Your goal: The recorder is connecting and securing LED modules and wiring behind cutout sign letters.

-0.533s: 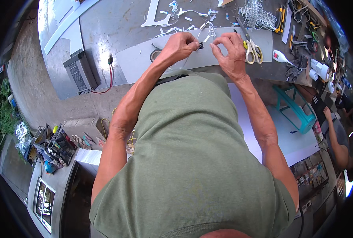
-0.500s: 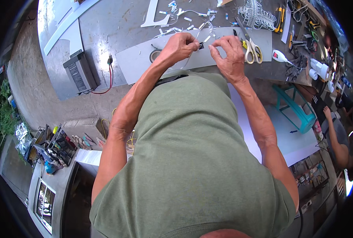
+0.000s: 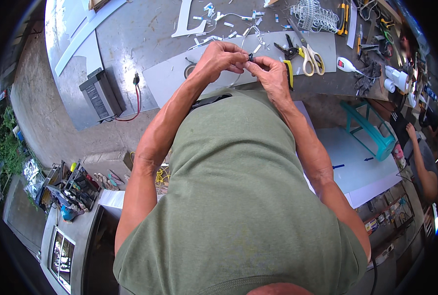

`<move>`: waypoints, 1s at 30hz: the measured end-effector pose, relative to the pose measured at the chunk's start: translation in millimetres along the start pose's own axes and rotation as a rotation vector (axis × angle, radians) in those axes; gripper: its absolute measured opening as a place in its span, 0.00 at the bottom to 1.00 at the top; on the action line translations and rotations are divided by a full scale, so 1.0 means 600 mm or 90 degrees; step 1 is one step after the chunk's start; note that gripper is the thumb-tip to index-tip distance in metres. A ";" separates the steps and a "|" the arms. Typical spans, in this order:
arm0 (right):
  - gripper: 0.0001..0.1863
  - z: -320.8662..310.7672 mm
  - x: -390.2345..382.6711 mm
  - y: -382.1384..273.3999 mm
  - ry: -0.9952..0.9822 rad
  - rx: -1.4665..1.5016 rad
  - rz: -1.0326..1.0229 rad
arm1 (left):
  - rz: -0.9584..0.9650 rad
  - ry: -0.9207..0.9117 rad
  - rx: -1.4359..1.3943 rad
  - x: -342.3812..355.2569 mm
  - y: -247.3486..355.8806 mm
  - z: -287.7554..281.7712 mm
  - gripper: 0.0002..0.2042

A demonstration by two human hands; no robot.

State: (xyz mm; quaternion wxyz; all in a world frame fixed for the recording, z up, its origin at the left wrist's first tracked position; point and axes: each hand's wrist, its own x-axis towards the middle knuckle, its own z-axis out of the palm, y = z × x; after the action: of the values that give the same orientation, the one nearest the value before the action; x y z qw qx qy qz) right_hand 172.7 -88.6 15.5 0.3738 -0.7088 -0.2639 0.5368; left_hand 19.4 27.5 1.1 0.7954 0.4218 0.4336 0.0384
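While both hands meet, fingers (image 3: 243, 58) pinch the small black part (image 3: 250, 57).

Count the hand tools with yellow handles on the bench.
3, maybe more hidden in the clutter: scissors right of the hands, pliers beside the right hand, another tool top right.

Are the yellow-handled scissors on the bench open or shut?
Shut: the scissors lie flat on the grey sheet, handle loops side by side, blades together.
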 end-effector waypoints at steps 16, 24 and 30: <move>0.11 0.004 0.003 0.028 -0.013 0.125 0.039 | 0.041 -0.004 0.141 0.004 -0.004 0.004 0.11; 0.10 0.007 0.005 0.032 -0.032 0.219 0.075 | 0.245 0.081 0.475 0.006 -0.009 0.015 0.12; 0.10 0.007 0.009 0.038 -0.057 0.271 0.117 | 0.333 0.163 0.568 0.006 -0.020 0.025 0.08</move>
State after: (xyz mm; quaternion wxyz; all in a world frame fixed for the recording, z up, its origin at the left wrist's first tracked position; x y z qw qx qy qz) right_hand 170.0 -96.5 -6.7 0.4521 -0.6107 -0.0956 0.6430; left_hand 28.9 12.3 -5.8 0.4431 0.8051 0.3819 0.0982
